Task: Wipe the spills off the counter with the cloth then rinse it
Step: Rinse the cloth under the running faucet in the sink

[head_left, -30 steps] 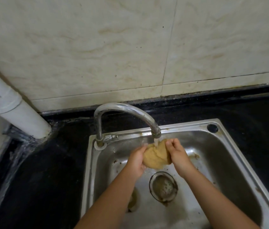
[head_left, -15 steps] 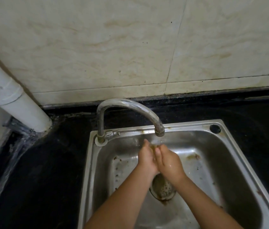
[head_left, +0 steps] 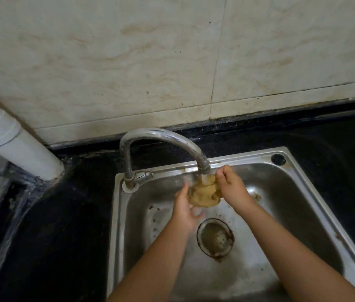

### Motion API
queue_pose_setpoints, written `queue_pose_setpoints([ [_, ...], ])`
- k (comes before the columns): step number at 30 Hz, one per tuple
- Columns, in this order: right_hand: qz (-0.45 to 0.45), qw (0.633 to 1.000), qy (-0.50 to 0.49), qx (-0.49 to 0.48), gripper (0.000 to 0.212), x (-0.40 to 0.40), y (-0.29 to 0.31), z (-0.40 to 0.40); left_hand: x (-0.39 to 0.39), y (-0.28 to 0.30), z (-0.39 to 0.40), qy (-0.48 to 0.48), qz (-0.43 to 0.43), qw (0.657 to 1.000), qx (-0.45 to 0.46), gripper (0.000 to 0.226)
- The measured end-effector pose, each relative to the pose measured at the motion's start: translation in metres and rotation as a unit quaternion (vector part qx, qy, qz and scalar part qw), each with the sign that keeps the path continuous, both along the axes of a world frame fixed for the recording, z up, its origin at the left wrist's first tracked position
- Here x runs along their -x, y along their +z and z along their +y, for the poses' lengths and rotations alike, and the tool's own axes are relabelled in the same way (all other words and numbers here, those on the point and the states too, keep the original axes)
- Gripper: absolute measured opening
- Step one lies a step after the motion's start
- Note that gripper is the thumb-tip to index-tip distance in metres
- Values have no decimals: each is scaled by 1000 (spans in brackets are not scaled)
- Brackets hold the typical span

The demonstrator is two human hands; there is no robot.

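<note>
Tan cloth (head_left: 204, 192), bunched, long axis 1-to-7 o'clock under the tap (head_left: 203, 165); right hand (head_left: 230, 186) pinches it, left hand (head_left: 185, 209) cups it loosely.

No legible text, label, brand mark, number or sign appears anywhere in the frame. The steel sink (head_left: 316, 192) at lower centre, the tap (head_left: 161, 136) above it and the wall tiles (head_left: 128, 62) across the upper frame bear only stains and veining, no lettering.
</note>
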State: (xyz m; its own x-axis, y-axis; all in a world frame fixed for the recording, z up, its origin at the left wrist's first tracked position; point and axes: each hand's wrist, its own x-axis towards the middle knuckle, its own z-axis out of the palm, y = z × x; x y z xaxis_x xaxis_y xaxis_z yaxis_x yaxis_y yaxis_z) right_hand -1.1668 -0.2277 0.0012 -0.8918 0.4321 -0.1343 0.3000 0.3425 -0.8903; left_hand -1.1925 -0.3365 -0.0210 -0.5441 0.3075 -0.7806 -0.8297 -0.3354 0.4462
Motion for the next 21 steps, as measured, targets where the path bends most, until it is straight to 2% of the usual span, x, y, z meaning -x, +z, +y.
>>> queue_pose_setpoints([
  [1, 16, 1000, 13, 8, 29, -1, 1, -4, -3, 3, 0, -4, -14, 1000, -13, 31],
  [5, 62, 993, 72, 66, 22, -11, 8, -15, -4, 9, 7, 25, -35, 994, -98, 46],
  [8, 57, 994, 90, 10, 20, -27, 6, -23, 7, 2, 13, 24, -21, 997, -76, 44],
  [11, 50, 997, 57, -22, 37, -36, 1, -31, 11, 10, 16, -9, -18, 999, -40, 40],
  [14, 94, 992, 59, -58, 33, -36, 1, -37, 8, 13, 18, -26, -28, 999, -22, 40],
  [15, 86, 989, 76, -91, 38, -35, 1, -39, 6, 13, 19, -30, -26, 999, -13, 40],
  [17, 57, 978, 94, -176, 70, -30, -3, -38, 1, 12, 22, -43, -27, 998, -20, 41],
  [18, 42, 974, 81, -206, 73, -26, -7, -34, -1, 12, 23, -49, -34, 998, -29, 41],
  [20, -9, 973, 37, -228, 60, -16, -18, -23, -4, 8, 24, -74, -12, 997, -7, 42],
  [21, -33, 977, 15, -208, 52, -11, -22, -19, -5, 7, 24, -87, 5, 996, 10, 41],
])
